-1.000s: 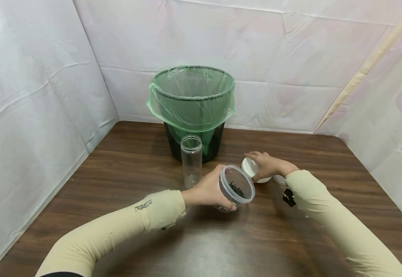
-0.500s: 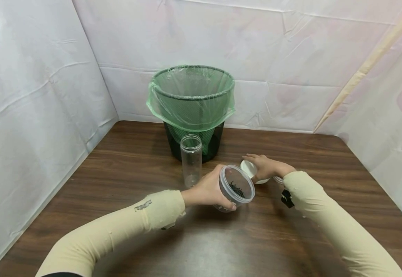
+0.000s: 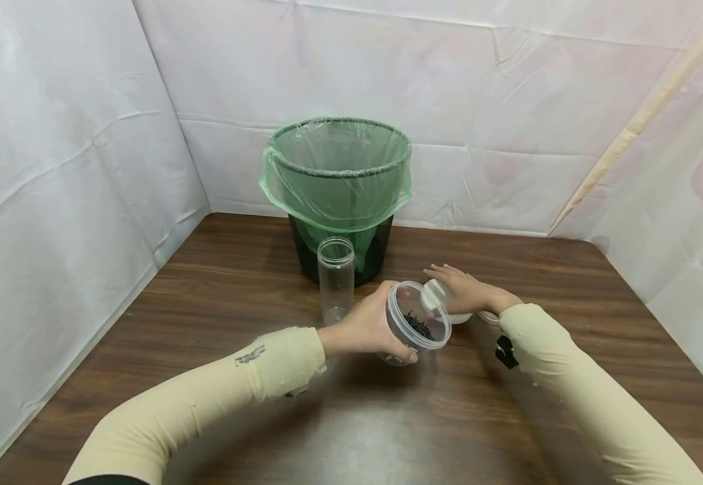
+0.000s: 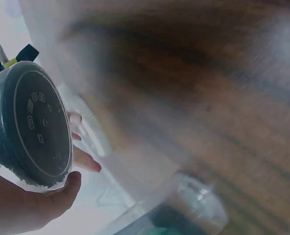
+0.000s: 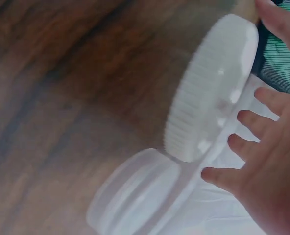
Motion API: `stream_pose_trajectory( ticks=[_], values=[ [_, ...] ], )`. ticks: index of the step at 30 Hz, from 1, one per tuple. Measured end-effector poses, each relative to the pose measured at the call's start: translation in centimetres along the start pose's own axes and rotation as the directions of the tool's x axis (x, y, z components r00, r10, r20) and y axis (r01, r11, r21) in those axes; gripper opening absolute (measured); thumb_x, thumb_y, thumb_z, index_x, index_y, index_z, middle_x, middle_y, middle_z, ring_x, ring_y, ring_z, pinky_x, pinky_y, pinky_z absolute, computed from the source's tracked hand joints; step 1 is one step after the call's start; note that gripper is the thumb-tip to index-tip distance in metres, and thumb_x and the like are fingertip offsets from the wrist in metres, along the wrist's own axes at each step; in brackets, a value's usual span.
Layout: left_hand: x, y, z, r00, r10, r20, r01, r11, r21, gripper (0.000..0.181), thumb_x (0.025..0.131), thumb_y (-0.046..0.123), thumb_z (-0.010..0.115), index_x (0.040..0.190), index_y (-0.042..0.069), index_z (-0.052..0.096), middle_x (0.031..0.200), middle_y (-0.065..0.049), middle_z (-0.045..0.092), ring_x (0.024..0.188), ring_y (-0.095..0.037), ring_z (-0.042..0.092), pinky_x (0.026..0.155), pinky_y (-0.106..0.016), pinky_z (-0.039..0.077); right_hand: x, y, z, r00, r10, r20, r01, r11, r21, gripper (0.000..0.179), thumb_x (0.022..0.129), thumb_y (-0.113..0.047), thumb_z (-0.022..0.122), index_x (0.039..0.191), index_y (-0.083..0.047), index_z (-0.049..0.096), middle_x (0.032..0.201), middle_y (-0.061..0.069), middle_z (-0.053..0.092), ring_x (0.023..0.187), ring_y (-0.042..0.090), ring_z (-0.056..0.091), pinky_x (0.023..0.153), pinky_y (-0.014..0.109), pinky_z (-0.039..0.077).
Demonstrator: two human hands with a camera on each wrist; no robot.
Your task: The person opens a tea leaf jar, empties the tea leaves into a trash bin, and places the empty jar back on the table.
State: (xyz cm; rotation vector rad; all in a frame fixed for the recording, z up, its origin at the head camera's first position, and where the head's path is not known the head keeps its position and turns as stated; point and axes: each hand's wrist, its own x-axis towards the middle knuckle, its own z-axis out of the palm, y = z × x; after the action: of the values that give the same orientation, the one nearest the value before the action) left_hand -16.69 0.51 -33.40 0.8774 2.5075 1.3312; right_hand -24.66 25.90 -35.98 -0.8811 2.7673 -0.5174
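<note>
My left hand grips a clear plastic tub, its mouth tilted to the right. Dark dried leaves lie inside it. The left wrist view shows the tub's round base with moulded symbols. To the tub's right is my right hand, its fingers extended. In the right wrist view those fingers are spread beside a white ribbed lid, which stands tilted. I cannot tell whether they touch it. A translucent round lid sits against it. Part of the white lid is hidden in the head view.
A tall clear jar without a lid stands left of the tub. Behind it is a black mesh bin lined with a green bag. Another clear rim shows by the right wrist. White sheeting encloses the wooden table.
My right hand's fingers have straightened and lifted at the white lid, which they curled over earlier. The left hand and tub have shifted slightly up and right in the head view.
</note>
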Motion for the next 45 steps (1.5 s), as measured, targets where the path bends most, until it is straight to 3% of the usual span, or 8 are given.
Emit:
stream_pose_trajectory(
  ticks=[6, 14, 23, 29, 35, 39, 43, 45],
  values=[
    [0.6, 1.4, -1.4, 0.998, 0.052, -0.021, -0.053, 0.998, -0.042, 0.096, 0.053, 0.019, 0.092, 0.132, 0.006, 0.040, 0.123, -0.004, 0.053, 0.106, -0.014, 0.054, 0.091, -0.026, 0.043, 0.8, -1.3, -2.0, 0.982, 0.030, -0.186, -0.015, 0.997, 0.081, 0.054, 0.101, -0.025, 0.044, 0.143, 0.008, 0.033, 0.146, 0.030, 0.030, 0.137, 0.048, 0.018, 0.107, 0.062, 0.012],
    [1.6, 4.8, -4.8, 0.992, 0.100, -0.081, -0.106, 0.992, -0.072, 0.093, 0.053, 0.016, 0.092, 0.129, 0.004, 0.041, 0.125, -0.009, 0.052, 0.111, -0.022, 0.052, 0.093, -0.028, 0.041, 1.7, -3.7, -5.9, 0.911, 0.080, -0.405, 0.013, 0.975, 0.223, 0.051, 0.104, -0.031, 0.031, 0.143, 0.002, 0.034, 0.140, 0.027, 0.041, 0.130, 0.042, 0.037, 0.106, 0.054, 0.026],
    [2.7, 8.3, -9.3, 0.978, 0.140, -0.155, -0.150, 0.987, -0.054, 0.096, 0.053, 0.017, 0.092, 0.132, 0.005, 0.039, 0.125, -0.004, 0.050, 0.108, -0.016, 0.050, 0.092, -0.027, 0.041, 3.6, -6.4, -9.0, 0.827, -0.081, -0.557, 0.210, 0.962, 0.171, 0.041, 0.101, -0.010, 0.035, 0.135, 0.013, 0.037, 0.133, 0.032, 0.045, 0.125, 0.043, 0.041, 0.106, 0.050, 0.028],
    [2.5, 9.5, -11.4, 0.971, 0.153, -0.185, -0.161, 0.987, -0.029, 0.095, 0.055, 0.017, 0.090, 0.133, 0.004, 0.038, 0.126, -0.005, 0.049, 0.111, -0.015, 0.049, 0.093, -0.028, 0.041, 4.6, -8.2, -10.9, 0.845, -0.024, -0.534, 0.191, 0.947, 0.260, 0.044, 0.103, -0.012, 0.029, 0.139, 0.014, 0.028, 0.142, 0.032, 0.032, 0.134, 0.043, 0.029, 0.111, 0.047, 0.021],
    [2.7, 10.8, -13.6, 0.957, 0.173, -0.232, -0.190, 0.980, -0.052, 0.095, 0.054, 0.015, 0.091, 0.133, 0.005, 0.039, 0.127, -0.009, 0.048, 0.115, -0.016, 0.048, 0.094, -0.027, 0.040, 5.6, -9.4, -13.0, 0.837, 0.076, -0.541, 0.157, 0.915, 0.371, 0.049, 0.104, -0.022, 0.023, 0.144, 0.007, 0.023, 0.147, 0.026, 0.025, 0.138, 0.035, 0.024, 0.112, 0.041, 0.018],
    [3.0, 11.7, -15.4, 0.950, 0.169, -0.263, -0.192, 0.979, -0.064, 0.096, 0.055, 0.014, 0.091, 0.134, 0.003, 0.038, 0.129, -0.011, 0.047, 0.114, -0.018, 0.048, 0.094, -0.026, 0.040, 6.5, -10.3, -14.3, 0.828, 0.197, -0.525, 0.122, 0.850, 0.512, 0.053, 0.104, -0.029, 0.026, 0.147, 0.002, 0.018, 0.150, 0.020, 0.023, 0.138, 0.027, 0.023, 0.112, 0.034, 0.019],
    [3.4, 12.7, -17.6, 0.950, 0.117, -0.291, -0.147, 0.985, -0.085, 0.099, 0.057, 0.012, 0.090, 0.138, 0.004, 0.033, 0.132, -0.007, 0.044, 0.115, -0.017, 0.048, 0.095, -0.025, 0.040, 7.2, -11.0, -15.7, 0.826, 0.353, -0.440, 0.078, 0.701, 0.709, 0.058, 0.103, -0.038, 0.027, 0.153, -0.018, 0.007, 0.156, 0.009, 0.015, 0.139, 0.024, 0.024, 0.111, 0.033, 0.022],
    [3.6, 12.9, -18.8, 0.944, 0.091, -0.317, -0.123, 0.989, -0.083, 0.100, 0.058, 0.012, 0.089, 0.139, 0.005, 0.031, 0.134, -0.006, 0.042, 0.116, -0.017, 0.047, 0.094, -0.024, 0.039, 7.5, -11.2, -16.2, 0.827, 0.387, -0.408, 0.070, 0.649, 0.757, 0.060, 0.102, -0.041, 0.028, 0.153, -0.027, 0.002, 0.158, 0.004, 0.009, 0.141, 0.025, 0.020, 0.112, 0.033, 0.021]
  ],
)
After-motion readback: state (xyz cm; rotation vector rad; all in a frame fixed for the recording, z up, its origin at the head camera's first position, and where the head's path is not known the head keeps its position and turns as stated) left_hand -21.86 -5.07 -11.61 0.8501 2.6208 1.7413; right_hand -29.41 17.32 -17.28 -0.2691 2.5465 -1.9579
